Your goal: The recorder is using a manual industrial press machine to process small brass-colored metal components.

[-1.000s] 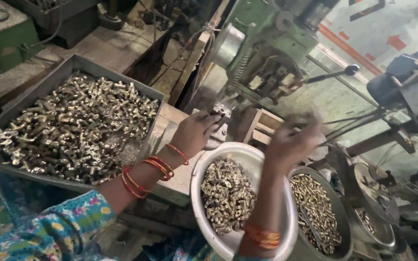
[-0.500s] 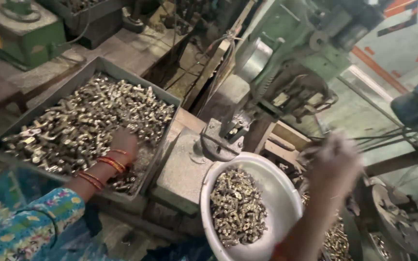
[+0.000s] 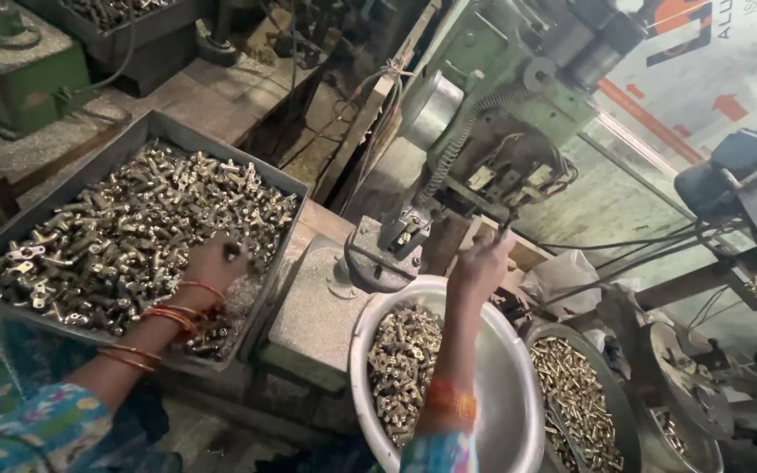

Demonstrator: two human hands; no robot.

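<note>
From the head view, my left hand (image 3: 212, 267) lies in the grey tray (image 3: 146, 131), fingers curled down into the heap of brass parts (image 3: 133, 228) near its right edge; whether they have closed on a piece I cannot tell. The tray sits at my left so the heap is within easy reach. My right hand (image 3: 481, 261) is up by the green press (image 3: 484, 131), fingers pinched together at its fixture; if a part is in them, it is hidden. The steel bowl (image 3: 505, 385) sits under that wrist, close to the press, with parts in it.

Half a second ago my left hand lay lower in the tray, and my right was a blur well right of the press; now it is steady at the fixture.
</note>
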